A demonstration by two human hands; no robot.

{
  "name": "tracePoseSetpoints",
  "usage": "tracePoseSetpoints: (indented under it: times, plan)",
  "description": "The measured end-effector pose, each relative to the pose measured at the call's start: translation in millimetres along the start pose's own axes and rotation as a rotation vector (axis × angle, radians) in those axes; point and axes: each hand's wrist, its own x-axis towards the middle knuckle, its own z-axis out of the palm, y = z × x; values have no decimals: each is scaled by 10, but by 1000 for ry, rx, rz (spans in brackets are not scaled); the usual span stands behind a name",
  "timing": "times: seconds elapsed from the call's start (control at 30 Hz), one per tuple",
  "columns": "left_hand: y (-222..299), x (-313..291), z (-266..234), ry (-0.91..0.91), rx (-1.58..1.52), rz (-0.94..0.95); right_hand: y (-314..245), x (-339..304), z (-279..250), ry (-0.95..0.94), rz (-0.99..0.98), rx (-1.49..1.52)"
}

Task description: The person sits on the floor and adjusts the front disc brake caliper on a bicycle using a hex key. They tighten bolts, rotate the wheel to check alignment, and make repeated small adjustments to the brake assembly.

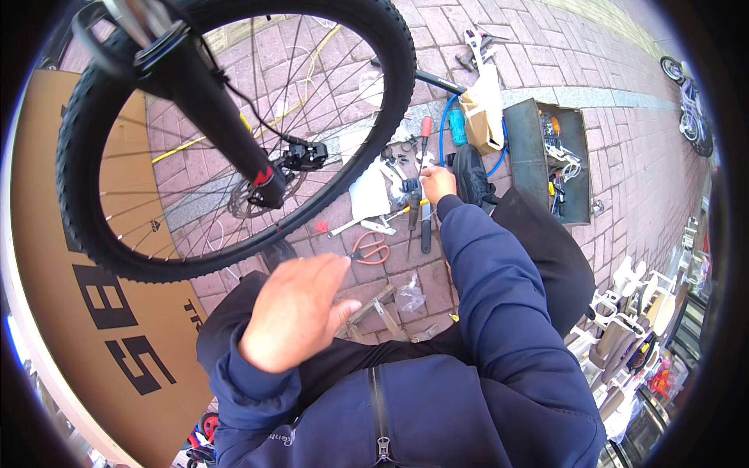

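Note:
My right hand reaches down to the tools on the paving, its fingers curled over the middle of a wrench with a dark handle. The wrench's silver head shows just beyond the fingers. My left hand is raised in front of my lap, empty, fingers stretched out and thumb apart. Beyond it stands a bicycle wheel with a knobby black tyre, held in a black fork with a disc brake caliper. Scissors with orange handles and a red-handled screwdriver lie near my right hand.
A large cardboard box stands at the left. An open metal toolbox holds tools at the right. Near my shoe are a teal can, a blue hose and a brown paper package. Plastic wrap lies closer in.

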Motion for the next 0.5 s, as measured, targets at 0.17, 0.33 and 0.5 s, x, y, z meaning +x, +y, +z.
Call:
tracePoseSetpoints:
  times: [0.17, 0.33, 0.5]
  plan:
    - [184, -54, -76, -123, -15, -97, -31, 84, 292, 104, -81, -24]
    - [67, 74, -162, -122, 0, -237, -155, 457, 455, -37, -286, -391]
    - [-13, 106, -137, -113, -22, -257, -242, 566, 591, -67, -368, -508]
